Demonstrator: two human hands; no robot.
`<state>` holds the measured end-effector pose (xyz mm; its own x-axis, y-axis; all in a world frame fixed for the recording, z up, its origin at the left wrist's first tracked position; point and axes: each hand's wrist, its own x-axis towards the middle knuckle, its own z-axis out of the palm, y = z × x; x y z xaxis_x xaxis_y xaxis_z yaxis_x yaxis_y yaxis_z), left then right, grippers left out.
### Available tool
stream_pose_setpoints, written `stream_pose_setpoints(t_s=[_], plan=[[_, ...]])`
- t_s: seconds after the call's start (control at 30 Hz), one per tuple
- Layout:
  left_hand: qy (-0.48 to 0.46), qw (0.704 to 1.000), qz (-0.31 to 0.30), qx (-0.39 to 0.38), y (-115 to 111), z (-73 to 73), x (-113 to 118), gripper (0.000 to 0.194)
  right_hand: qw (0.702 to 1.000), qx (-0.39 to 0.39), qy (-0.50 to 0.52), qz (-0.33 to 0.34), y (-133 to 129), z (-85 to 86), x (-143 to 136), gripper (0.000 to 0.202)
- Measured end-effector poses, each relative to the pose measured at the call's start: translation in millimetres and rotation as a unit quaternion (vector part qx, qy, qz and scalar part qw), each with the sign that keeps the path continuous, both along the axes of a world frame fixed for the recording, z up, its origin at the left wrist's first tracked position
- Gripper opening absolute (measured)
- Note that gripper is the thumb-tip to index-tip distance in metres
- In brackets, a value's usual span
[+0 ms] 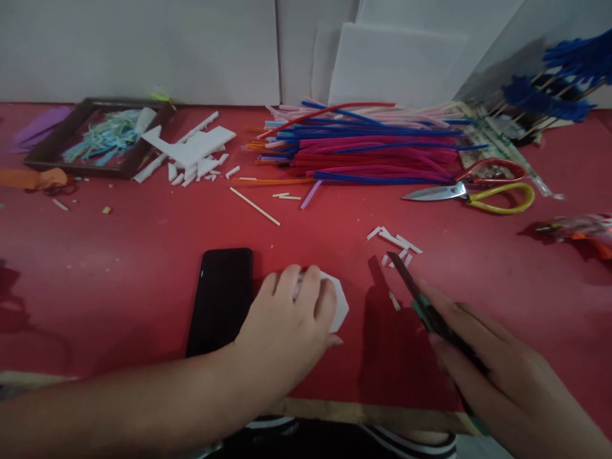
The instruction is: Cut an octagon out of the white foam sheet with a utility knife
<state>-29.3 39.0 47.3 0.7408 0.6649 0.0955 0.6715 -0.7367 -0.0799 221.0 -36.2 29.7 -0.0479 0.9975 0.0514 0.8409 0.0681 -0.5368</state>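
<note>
Near the front of the red table, my left hand [291,325] is closed over a small white foam piece [340,306] with straight-cut edges. Most of that piece is hidden under my fingers. My right hand [497,363] grips a utility knife [430,312] with a dark blade and green parts on its handle. The blade points up and to the left, apart from the white piece. Beyond its tip lie several thin white offcuts [394,239]. A black phone [220,299] rests just left of my left hand.
Colourful pipe cleaners [373,150] are heaped at the back. Scissors [463,191] with red and yellow handles lie right of them. At the back left are white foam scraps [196,150] and a brown frame [129,167] holding shredded strips. Blue tufts on sticks [549,99] stand at right.
</note>
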Motion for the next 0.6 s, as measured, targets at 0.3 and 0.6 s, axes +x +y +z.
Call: stream_pose_setpoints(t_s=[0.3,0.6], plan=[[-0.044,0.991,-0.127,0.014,5,-0.4,-11,0.039,0.997,0.016,0.009,0.075,-1,4.2,-21,0.048],[-0.044,0.990,-0.133,-0.015,11,-9.0,-18,0.044,0.993,0.011,0.015,0.114,6,7.4,-30,0.047]])
